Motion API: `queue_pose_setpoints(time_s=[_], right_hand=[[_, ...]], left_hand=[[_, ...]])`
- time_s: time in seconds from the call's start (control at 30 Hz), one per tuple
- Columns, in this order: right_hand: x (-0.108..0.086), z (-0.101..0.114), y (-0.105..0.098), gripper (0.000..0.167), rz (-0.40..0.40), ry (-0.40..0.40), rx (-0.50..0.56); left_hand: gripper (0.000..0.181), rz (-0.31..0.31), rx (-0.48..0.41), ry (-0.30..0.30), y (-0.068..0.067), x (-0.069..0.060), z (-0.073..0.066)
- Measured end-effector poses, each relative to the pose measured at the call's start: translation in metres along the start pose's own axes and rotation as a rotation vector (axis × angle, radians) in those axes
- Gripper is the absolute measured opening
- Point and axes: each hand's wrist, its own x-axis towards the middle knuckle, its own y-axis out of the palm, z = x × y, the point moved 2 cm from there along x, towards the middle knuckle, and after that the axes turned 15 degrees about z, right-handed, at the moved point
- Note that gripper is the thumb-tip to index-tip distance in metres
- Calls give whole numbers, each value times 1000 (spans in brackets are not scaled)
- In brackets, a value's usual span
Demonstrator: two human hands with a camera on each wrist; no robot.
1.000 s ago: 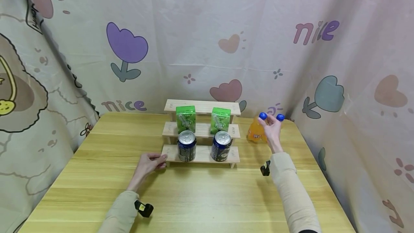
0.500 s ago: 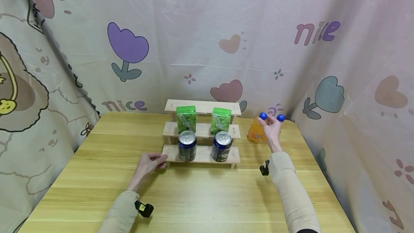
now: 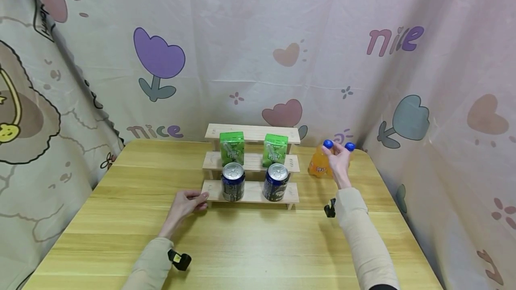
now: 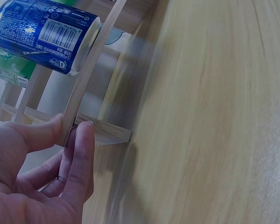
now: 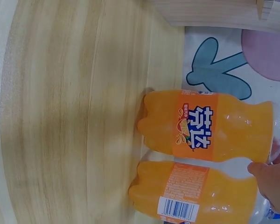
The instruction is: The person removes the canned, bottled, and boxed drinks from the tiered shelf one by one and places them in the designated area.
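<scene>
Shelf (image 3: 253,190) of pale wood, with three stepped boards, stands on a wood-grain table (image 3: 250,245). At its left end the left hand (image 3: 184,207) pinches the lowest board, thumb on top and fingers curled beneath. Two orange soda bottles stand upright on the table, just to the right of the shelf. The right hand (image 3: 340,162) has its fingers closed on the nearer bottle (image 3: 318,163), gripping it at the neck beside its blue cap. The farther bottle (image 5: 191,191) is next to it, on the side away from the shelf, and mostly behind the hand in the head view. On the shelf's lowest board stand a left can (image 3: 233,187) and a right can (image 3: 276,187), both dark blue with silver tops; on its middle board, a left green carton (image 3: 232,149) and a right green carton (image 3: 275,150). Behind the shelf hangs a printed cloth (image 3: 225,48).
</scene>
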Motion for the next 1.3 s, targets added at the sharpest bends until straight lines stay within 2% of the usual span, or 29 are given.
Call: queue_pose_setpoints(time_s=[0.37,0.6,0.8,0.97,1.2,1.3], right_hand=[[-1,2,1,48,5,14,-10],[-1,1,0,50,9,-7,6],[-1,1,-1,57,17,-20,17],[-6,8,1,62,-2,-75,4],[-14,19,9,62,-31,-216,-48],[-19,24,12,62,-30,-253,-76]], left_hand=[[38,-1,-4,-11,1,-2,0],[38,-2,2,-15,1,-2,-1],[37,1,4,-15,1,-1,-1],[37,-1,5,-19,1,-1,-1],[39,15,9,-12,2,-3,-2],[38,8,4,-15,2,-3,-3]])
